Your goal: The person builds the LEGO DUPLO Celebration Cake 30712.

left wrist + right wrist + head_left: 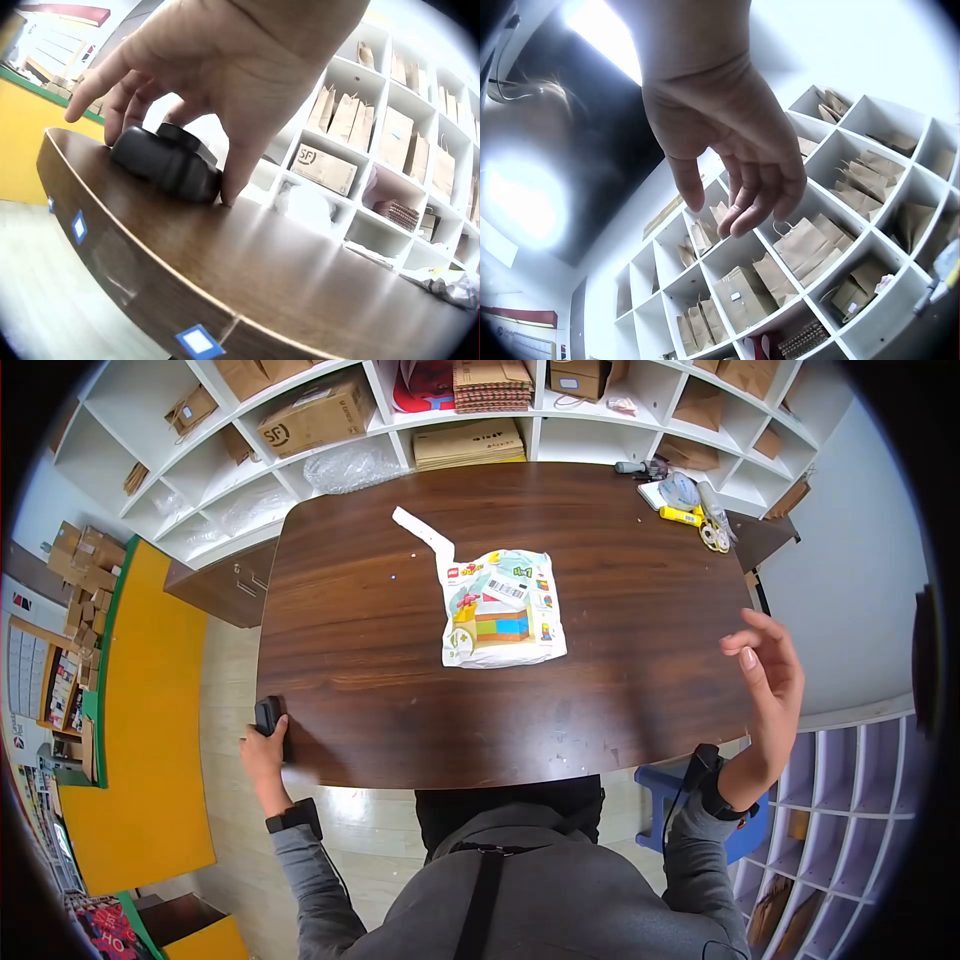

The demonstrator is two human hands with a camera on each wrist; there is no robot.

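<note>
At the table's front left corner my left hand [263, 750] grips a small black rounded object [267, 714]. In the left wrist view, the thumb is on one side of the black object [169, 165] and the fingers on the other, close over the tabletop. My right hand [775, 680] is raised by the table's right side, fingers loosely bent, holding nothing. The right wrist view shows that hand [727, 142] hanging in the air before the shelves. Mid-table lies a white Lego Duplo bag [487, 607], a torn strip [425, 535] sticking out from its upper left corner.
Scissors [714, 538], a yellow tube [680, 516] and other small items crowd the far right corner of the brown table [640, 630]. White shelves [590, 442] with paper bags and boxes stand behind it. A blue stool [655, 790] is at the lower right.
</note>
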